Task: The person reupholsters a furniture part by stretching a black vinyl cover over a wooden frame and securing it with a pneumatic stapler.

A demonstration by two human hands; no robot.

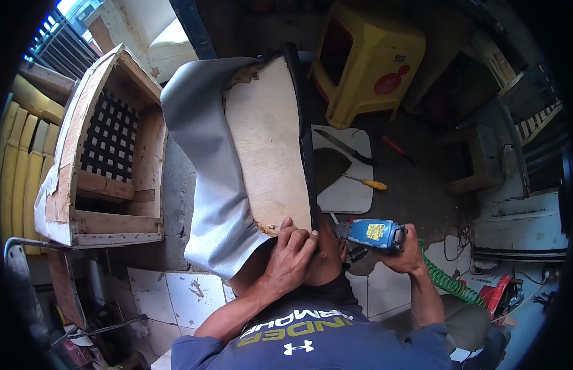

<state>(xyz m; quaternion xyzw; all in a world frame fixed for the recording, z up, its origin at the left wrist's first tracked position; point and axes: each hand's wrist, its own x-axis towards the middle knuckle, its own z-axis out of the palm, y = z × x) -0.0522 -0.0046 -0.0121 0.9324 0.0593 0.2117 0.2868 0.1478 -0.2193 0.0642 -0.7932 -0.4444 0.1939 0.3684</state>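
Note:
A plywood panel lies across my lap with its bare wooden face up. Grey upholstery fabric hangs loose from its left side, while a dark covering edges its right side. My left hand grips the near end of the panel, fingers bent over its edge by the right corner. Exactly what the fingertips pinch there is hidden. In my right hand is a blue pneumatic staple gun, held to the right of the panel with its nose pointing left, apart from the wood.
A wooden seat frame with black webbing stands at the left. Ahead is a yellow plastic stool. A white board carries a knife and a yellow-handled screwdriver. A green coiled hose runs along the right.

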